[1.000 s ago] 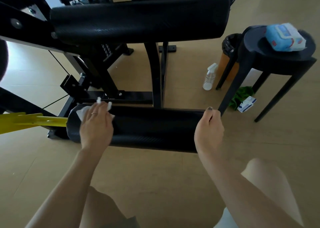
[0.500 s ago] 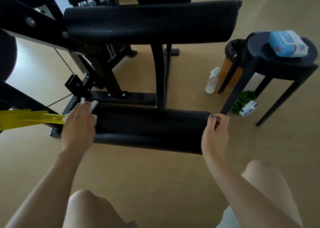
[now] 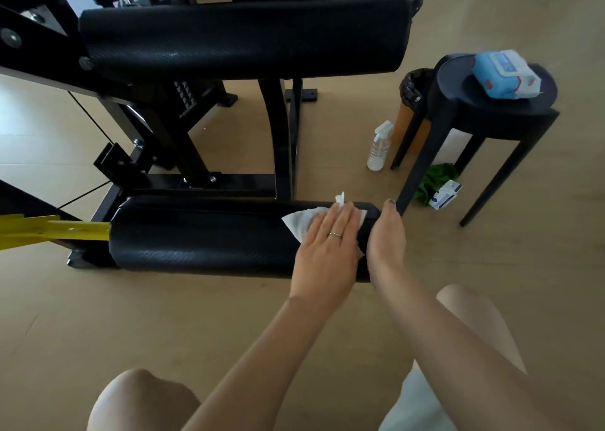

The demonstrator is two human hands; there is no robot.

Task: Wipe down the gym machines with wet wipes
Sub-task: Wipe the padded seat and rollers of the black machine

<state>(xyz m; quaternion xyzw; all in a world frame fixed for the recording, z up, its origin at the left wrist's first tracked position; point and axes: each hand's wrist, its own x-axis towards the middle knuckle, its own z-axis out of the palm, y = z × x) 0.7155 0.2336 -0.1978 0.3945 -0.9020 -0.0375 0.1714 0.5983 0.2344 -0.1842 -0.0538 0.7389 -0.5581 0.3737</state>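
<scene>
A black padded roller of the gym machine lies low in front of me, fixed to a yellow arm at its left end. My left hand lies flat with straight fingers on a white wet wipe, pressing it onto the roller's right part. My right hand grips the roller's right end, thumb on top, fingers hidden behind the end. A larger black pad sits above and behind.
A black stool stands at the right with a blue pack of wipes on it. Beside it are a lined bin, a spray bottle, a green cloth and a small box. My knees are below.
My left hand has slid the wipe along the roller from its left end to its right end, next to my right hand. The right hand has kept its hold.
</scene>
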